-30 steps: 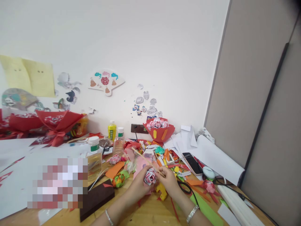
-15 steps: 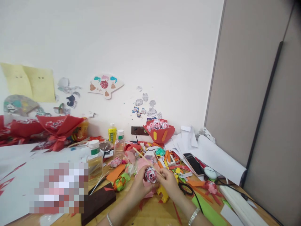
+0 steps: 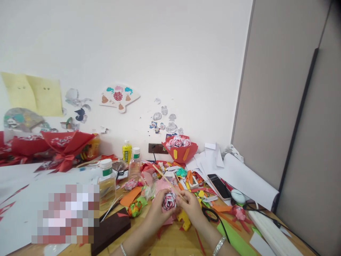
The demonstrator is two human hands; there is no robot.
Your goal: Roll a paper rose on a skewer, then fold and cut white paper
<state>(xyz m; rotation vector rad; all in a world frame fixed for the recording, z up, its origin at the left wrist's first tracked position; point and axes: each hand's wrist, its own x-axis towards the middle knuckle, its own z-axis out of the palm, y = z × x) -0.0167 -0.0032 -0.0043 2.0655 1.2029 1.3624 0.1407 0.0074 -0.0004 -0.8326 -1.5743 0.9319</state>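
A red-and-white paper flower (image 3: 169, 201) sits between my hands, low in the middle of the view. My left hand (image 3: 157, 210) is closed round its left side, fingers behind and thumb in front. My right hand (image 3: 191, 207) pinches a thin wooden stick (image 3: 166, 180) at the flower's right edge. The stick slants up and to the left, passing behind the flower's top. Beneath my hands lies a yellow paper piece (image 3: 183, 219) on the wooden table (image 3: 170, 245).
Paper scraps surround a red-wrapped bouquet (image 3: 183, 153) by the wall. Two clear bottles (image 3: 107, 185) stand left, beside a dark block (image 3: 111, 229). On the right lie a phone (image 3: 219, 185), black-handled scissors (image 3: 210, 214) and a white bar (image 3: 274, 233).
The flower has turned slightly and shifted a little left between my fingers. The stick's upper end has moved slightly right and up.
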